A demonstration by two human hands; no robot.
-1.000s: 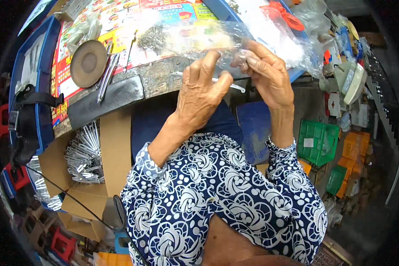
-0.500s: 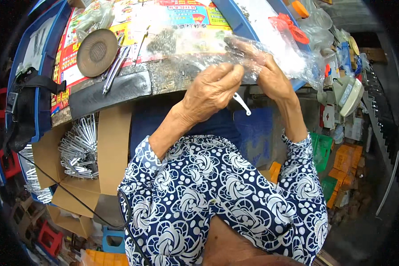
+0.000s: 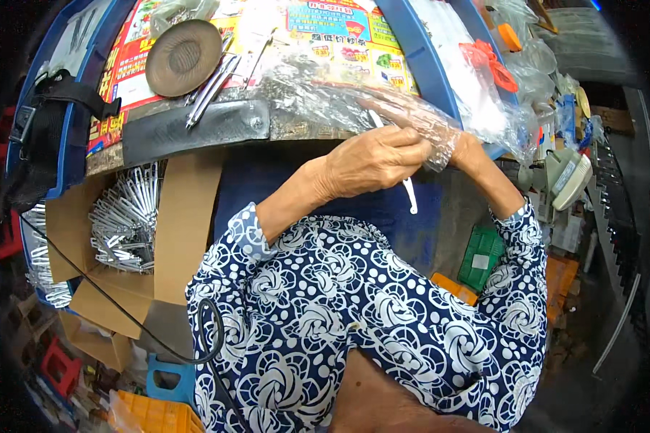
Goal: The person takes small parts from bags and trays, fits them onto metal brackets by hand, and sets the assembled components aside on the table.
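Observation:
My left hand [image 3: 379, 160] is closed in a pinch on a slim, pale handle-like piece [image 3: 410, 196] with a small hole at its end. One end sticks out below the fingers; a thin pale part shows above them. My right hand [image 3: 412, 115] is inside a clear plastic bag [image 3: 300, 86], its fingers stretched out to the left under the film. The left fingers lie against the bag near the right palm. Whether they also grip the film is hidden.
On the bench lie a round brown dish [image 3: 184, 58], several slender metal tools [image 3: 215, 90] and a black strip [image 3: 195, 131]. Blue trays [image 3: 430, 68] flank the printed sheet. A cardboard box [image 3: 188, 224] with many silver pieces [image 3: 126, 220] stands below left; a green crate [image 3: 482, 257] lower right.
My right hand has slid deeper into the bag, its fingers now straightened under the film. My left hand has shifted right with the pale piece. The view has shifted slightly.

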